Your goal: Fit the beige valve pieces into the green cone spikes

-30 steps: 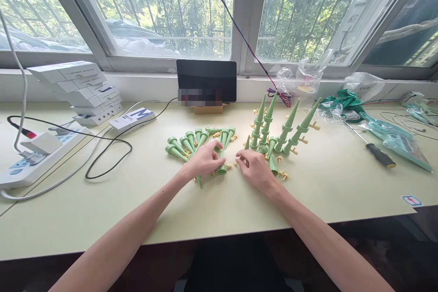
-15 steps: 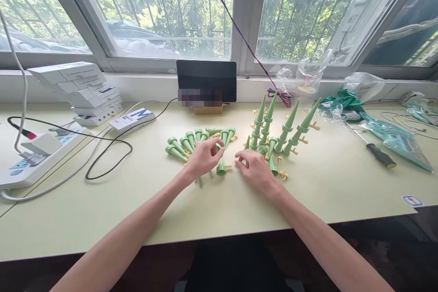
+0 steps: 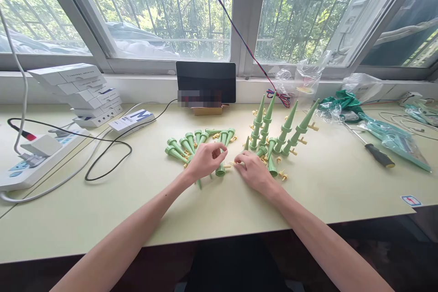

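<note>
My left hand is closed, its fingers curled around the upper part of a green plant-watering spike. That spike's open end faces me, and a yellow valve sticks out from its side; the fingers hide the rest. Beside it, my right hand pinches a small yellow piece, apparently a valve, mostly covered by the fingertips. Several green spikes lie fanned out behind my left hand. To the right, stacked spikes with yellow valves stand upright, and loose yellow valves lie near my right wrist.
White boxes and a power strip with cables occupy the left. A dark screen stands by the window. On the right are a screwdriver, plastic packets and green bags. The table's front edge runs below my forearms.
My left hand has shifted slightly right. My right fingers have closed a little nearer the spike, and a small yellow piece now shows at their tips. The stacked spikes stay in place.
</note>
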`<action>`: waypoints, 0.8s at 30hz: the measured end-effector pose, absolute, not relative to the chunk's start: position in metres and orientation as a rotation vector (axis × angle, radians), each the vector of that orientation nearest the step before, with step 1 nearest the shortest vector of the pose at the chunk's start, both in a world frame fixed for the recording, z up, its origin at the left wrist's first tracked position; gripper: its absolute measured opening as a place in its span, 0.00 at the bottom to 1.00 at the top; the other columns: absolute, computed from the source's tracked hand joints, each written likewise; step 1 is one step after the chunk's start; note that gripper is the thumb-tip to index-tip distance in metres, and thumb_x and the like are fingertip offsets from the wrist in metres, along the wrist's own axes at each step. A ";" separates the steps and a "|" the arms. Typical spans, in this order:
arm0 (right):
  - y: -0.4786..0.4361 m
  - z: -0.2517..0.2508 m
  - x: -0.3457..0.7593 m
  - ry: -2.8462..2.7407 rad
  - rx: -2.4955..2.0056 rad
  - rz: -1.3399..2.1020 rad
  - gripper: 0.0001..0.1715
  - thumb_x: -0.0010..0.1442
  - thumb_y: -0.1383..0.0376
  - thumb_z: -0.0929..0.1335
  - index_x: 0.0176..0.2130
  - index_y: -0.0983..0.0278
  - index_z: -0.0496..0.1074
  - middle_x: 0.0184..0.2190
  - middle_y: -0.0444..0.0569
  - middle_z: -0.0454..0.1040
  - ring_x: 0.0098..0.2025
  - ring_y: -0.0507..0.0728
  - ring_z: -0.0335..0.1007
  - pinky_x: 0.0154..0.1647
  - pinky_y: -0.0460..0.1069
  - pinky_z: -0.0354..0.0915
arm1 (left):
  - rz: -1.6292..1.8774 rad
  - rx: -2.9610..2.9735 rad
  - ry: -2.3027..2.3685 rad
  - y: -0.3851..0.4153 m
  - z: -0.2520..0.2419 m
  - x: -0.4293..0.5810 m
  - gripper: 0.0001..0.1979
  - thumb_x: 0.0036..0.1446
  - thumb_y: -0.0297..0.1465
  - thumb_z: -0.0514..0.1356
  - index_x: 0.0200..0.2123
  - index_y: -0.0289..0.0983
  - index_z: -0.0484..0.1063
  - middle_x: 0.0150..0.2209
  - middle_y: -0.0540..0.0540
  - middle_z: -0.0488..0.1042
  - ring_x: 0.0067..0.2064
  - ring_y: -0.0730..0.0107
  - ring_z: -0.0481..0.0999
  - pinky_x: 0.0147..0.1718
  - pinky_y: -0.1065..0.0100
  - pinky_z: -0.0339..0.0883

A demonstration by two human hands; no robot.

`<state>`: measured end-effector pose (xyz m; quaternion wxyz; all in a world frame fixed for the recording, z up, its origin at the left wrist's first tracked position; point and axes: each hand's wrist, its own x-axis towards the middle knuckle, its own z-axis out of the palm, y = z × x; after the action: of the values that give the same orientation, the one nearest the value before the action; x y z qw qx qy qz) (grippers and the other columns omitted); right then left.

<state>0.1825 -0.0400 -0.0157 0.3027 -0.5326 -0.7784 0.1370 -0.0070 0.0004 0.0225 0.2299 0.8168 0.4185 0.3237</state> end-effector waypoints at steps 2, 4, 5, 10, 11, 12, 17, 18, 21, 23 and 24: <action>-0.040 -0.015 0.182 -2.049 -1.395 0.357 0.07 0.64 0.72 0.66 0.35 0.64 0.72 0.35 0.49 0.72 0.37 0.55 0.69 0.39 0.49 0.63 | 0.883 2.242 1.152 0.000 0.023 -0.007 0.12 0.59 0.37 0.58 0.29 0.36 0.74 0.17 0.55 0.62 0.20 0.77 0.57 0.21 0.73 0.54; -0.040 -0.014 0.182 -2.011 -1.360 0.363 0.07 0.65 0.72 0.65 0.35 0.64 0.72 0.35 0.49 0.73 0.36 0.55 0.69 0.38 0.49 0.63 | 0.881 2.245 1.157 0.000 0.024 -0.007 0.12 0.59 0.37 0.58 0.29 0.36 0.74 0.18 0.54 0.63 0.20 0.77 0.58 0.21 0.73 0.54; -0.040 -0.013 0.182 -1.981 -1.332 0.372 0.07 0.65 0.71 0.65 0.35 0.64 0.71 0.35 0.49 0.73 0.35 0.55 0.69 0.37 0.49 0.63 | 0.886 2.249 1.159 -0.001 0.024 -0.006 0.12 0.59 0.37 0.58 0.29 0.36 0.74 0.19 0.53 0.65 0.20 0.77 0.58 0.21 0.73 0.54; -0.042 -0.006 0.181 -1.790 -1.214 0.472 0.07 0.67 0.64 0.65 0.38 0.63 0.71 0.36 0.49 0.76 0.28 0.53 0.67 0.30 0.49 0.64 | 0.944 2.225 1.132 0.000 0.025 -0.007 0.13 0.61 0.38 0.57 0.31 0.36 0.74 0.27 0.50 0.72 0.20 0.79 0.58 0.20 0.73 0.55; -0.043 -0.005 0.180 -1.753 -1.203 0.504 0.08 0.66 0.63 0.65 0.38 0.63 0.71 0.36 0.49 0.76 0.27 0.53 0.66 0.29 0.49 0.64 | 0.946 2.210 1.120 0.000 0.025 -0.007 0.13 0.61 0.39 0.57 0.32 0.36 0.74 0.29 0.50 0.73 0.20 0.79 0.58 0.20 0.73 0.55; -0.043 -0.004 0.180 -1.718 -1.193 0.540 0.09 0.66 0.61 0.65 0.38 0.63 0.71 0.36 0.50 0.76 0.25 0.52 0.65 0.27 0.48 0.64 | 0.944 2.194 1.106 0.000 0.025 -0.007 0.14 0.61 0.39 0.56 0.32 0.36 0.74 0.30 0.49 0.73 0.20 0.79 0.58 0.19 0.74 0.55; -0.044 -0.002 0.179 -1.616 -1.152 0.684 0.13 0.64 0.56 0.66 0.37 0.63 0.72 0.32 0.48 0.76 0.20 0.51 0.64 0.22 0.48 0.63 | 0.915 2.101 1.028 -0.003 0.027 -0.005 0.14 0.61 0.40 0.57 0.32 0.36 0.74 0.26 0.51 0.70 0.20 0.79 0.59 0.18 0.74 0.54; -0.044 -0.002 0.179 -1.605 -1.144 0.707 0.14 0.64 0.55 0.67 0.37 0.63 0.72 0.30 0.48 0.75 0.20 0.51 0.65 0.21 0.48 0.63 | 0.907 2.078 1.014 -0.004 0.027 -0.005 0.14 0.61 0.40 0.58 0.32 0.36 0.73 0.25 0.51 0.69 0.20 0.79 0.60 0.18 0.74 0.54; -0.044 -0.002 0.179 -1.575 -1.124 0.779 0.14 0.64 0.54 0.67 0.38 0.63 0.72 0.29 0.46 0.75 0.19 0.51 0.65 0.21 0.48 0.63 | 0.892 2.011 0.987 -0.005 0.028 -0.004 0.14 0.61 0.40 0.58 0.31 0.36 0.72 0.22 0.52 0.66 0.20 0.79 0.60 0.17 0.75 0.52; -0.044 -0.001 0.179 -1.560 -1.112 0.815 0.15 0.64 0.54 0.67 0.38 0.63 0.73 0.28 0.46 0.74 0.19 0.51 0.65 0.21 0.48 0.63 | 0.892 1.977 0.985 -0.006 0.028 -0.004 0.14 0.61 0.40 0.58 0.31 0.36 0.72 0.22 0.53 0.64 0.20 0.80 0.59 0.17 0.75 0.51; -0.044 -0.001 0.179 -1.555 -1.111 0.824 0.15 0.64 0.53 0.67 0.37 0.63 0.73 0.27 0.46 0.74 0.19 0.51 0.65 0.21 0.48 0.63 | 0.892 1.963 0.988 -0.006 0.027 -0.004 0.14 0.61 0.40 0.58 0.31 0.36 0.72 0.22 0.53 0.64 0.19 0.80 0.59 0.17 0.75 0.51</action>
<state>0.1795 -0.0444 -0.0010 0.5057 -0.4605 -0.6447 0.3415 -0.0037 -0.0057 0.0274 0.3754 0.7671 0.3862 0.3486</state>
